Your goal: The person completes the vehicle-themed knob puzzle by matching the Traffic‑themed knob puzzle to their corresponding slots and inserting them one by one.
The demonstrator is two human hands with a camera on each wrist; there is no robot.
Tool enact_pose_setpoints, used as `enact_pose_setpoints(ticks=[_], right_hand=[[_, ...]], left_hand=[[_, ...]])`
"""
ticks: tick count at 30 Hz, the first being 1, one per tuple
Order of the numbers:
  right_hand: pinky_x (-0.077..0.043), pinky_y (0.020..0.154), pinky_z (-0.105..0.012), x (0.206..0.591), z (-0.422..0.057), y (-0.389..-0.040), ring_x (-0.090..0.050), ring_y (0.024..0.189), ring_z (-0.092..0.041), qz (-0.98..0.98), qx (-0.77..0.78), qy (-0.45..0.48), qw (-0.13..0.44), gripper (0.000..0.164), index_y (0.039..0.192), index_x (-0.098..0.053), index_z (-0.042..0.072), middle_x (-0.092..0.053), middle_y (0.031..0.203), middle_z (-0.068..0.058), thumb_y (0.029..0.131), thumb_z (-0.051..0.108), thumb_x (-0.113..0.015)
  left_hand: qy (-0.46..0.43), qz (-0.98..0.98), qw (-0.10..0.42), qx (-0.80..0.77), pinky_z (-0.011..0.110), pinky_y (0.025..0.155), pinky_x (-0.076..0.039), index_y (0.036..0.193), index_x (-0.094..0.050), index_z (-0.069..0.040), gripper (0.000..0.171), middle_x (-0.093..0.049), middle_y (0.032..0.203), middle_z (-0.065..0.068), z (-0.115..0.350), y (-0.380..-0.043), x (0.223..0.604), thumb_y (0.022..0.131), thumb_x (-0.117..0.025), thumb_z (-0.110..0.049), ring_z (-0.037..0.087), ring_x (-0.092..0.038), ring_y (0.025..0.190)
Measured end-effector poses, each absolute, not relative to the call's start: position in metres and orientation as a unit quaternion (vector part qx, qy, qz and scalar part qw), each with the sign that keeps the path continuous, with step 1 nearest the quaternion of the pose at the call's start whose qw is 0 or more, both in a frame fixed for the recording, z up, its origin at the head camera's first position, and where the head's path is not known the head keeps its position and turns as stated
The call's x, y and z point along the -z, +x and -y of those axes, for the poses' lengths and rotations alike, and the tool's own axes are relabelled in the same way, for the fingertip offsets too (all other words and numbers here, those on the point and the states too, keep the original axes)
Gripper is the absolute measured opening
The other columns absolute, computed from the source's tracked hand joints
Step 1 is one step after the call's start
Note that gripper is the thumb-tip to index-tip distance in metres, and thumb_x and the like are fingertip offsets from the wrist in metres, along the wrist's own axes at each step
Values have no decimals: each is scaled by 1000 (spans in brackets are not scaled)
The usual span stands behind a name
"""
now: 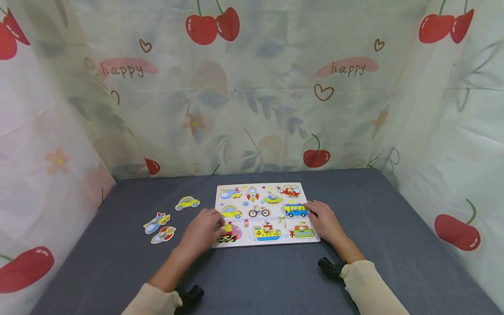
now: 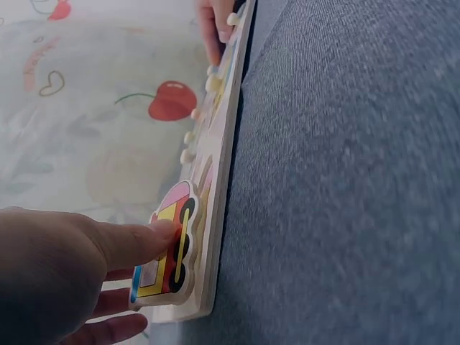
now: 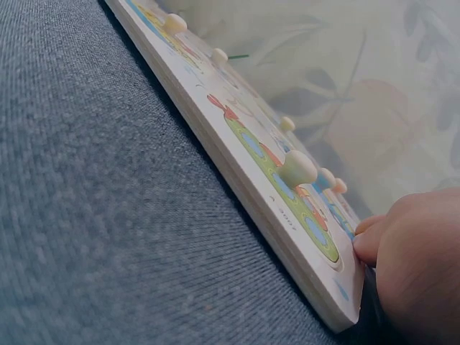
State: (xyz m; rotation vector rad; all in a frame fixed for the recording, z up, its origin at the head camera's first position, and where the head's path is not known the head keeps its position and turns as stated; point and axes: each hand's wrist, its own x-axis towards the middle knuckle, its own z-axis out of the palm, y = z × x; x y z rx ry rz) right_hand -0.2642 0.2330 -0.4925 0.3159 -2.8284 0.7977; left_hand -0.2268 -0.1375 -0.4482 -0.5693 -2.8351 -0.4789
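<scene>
My left hand (image 1: 202,230) pinches a train puzzle piece (image 2: 167,248), thumb across its printed face. The piece is tilted just over the lower left corner of a wooden puzzle board (image 1: 246,241). My right hand (image 1: 326,221) rests at the board's right edge, its fingertips touching near the bus piece (image 1: 294,210). Close to that hand lies the green submarine piece (image 3: 280,190) with its round knob. A ship piece (image 1: 267,232) and a helicopter piece (image 1: 289,191) also sit in the board.
Left of the board, loose on the dark grey tablecloth (image 1: 260,280), lie a yellow car piece (image 1: 187,203), an airplane piece (image 1: 156,223) and a rocket piece (image 1: 163,235). A cherry-patterned curtain (image 1: 256,122) encloses the table at the back and sides.
</scene>
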Motion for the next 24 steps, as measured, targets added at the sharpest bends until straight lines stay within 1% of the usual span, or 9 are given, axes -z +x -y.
enact_pose_setpoints(ticks=[4, 7, 18, 24], right_hand=[[-27, 108, -57, 492, -233, -264, -36, 135, -40, 953, -269, 106, 90, 38, 134, -57, -1, -52, 139, -20, 98, 11, -56], [-27, 108, -58, 491, -233, -264, -36, 135, -40, 953, -270, 105, 91, 38, 134, -57, -1, -52, 139, -20, 98, 11, -56], [-27, 108, -58, 490, -233, -265, -36, 135, -40, 952, -271, 105, 91, 38, 134, -57, 0, -52, 139, -20, 98, 11, -56], [-27, 108, -58, 490, -232, -265, -36, 135, -40, 953, -271, 104, 90, 38, 134, -57, 0, -52, 139, -20, 98, 11, -56]], left_hand=[[-203, 958, 126, 156, 32, 70, -45, 79, -66, -16, 18, -60, 89, -2, 131, -227, 449, 76, -83, -19, 18, -50, 83], [-207, 957, 130, 156, 33, 69, -46, 79, -65, -16, 19, -60, 89, -2, 127, -227, 449, 76, -84, -19, 18, -50, 84], [-195, 964, 89, 155, 30, 63, -41, 80, -68, -17, 17, -61, 86, -4, 122, -227, 450, 77, -83, -23, 15, -47, 77], [-196, 964, 80, 162, 31, 65, -42, 82, -69, -17, 15, -62, 85, -5, 123, -228, 453, 78, -82, -23, 15, -49, 77]])
